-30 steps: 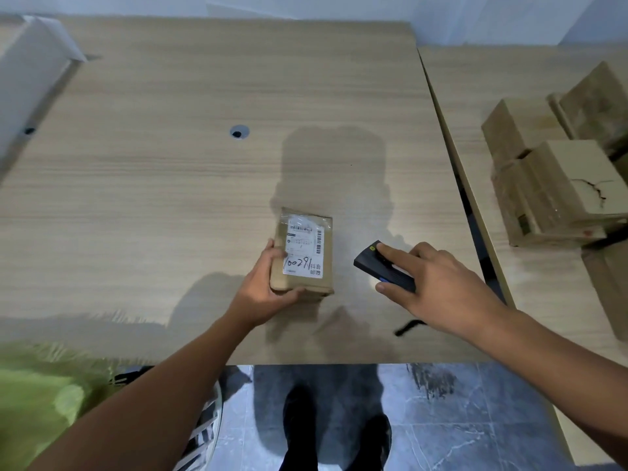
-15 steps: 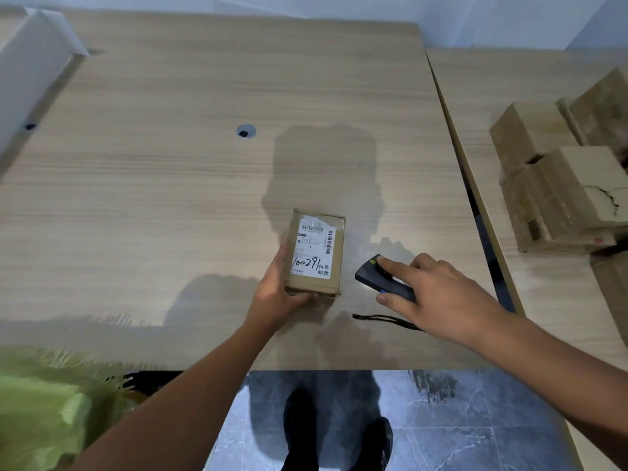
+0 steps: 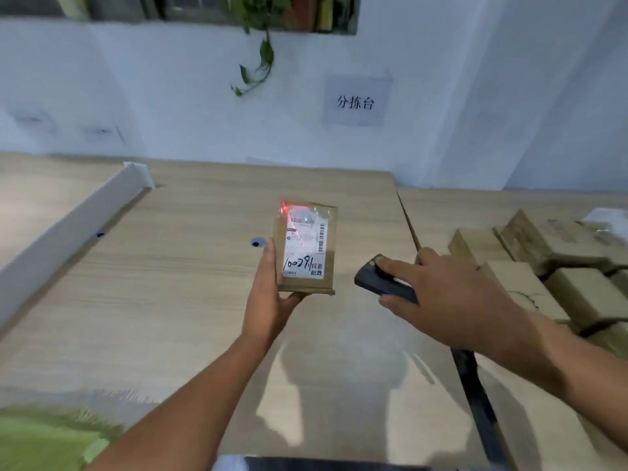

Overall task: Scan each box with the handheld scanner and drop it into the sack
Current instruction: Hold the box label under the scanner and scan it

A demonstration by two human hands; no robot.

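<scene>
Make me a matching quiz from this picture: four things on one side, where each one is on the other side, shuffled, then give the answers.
Things
1. labelled box
2. scanner
3. green sack
4. stacked boxes

Places
A. on the right-hand table
B. held up by the left hand
C. low in the left corner of the view
D. gripped by the right hand

Pairs: 1-B, 2-D, 3-C, 4-A.

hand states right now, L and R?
Left hand: closed, holding the box, label up.
Right hand: closed, holding the scanner, which points toward the box; red light falls on the label.
</scene>
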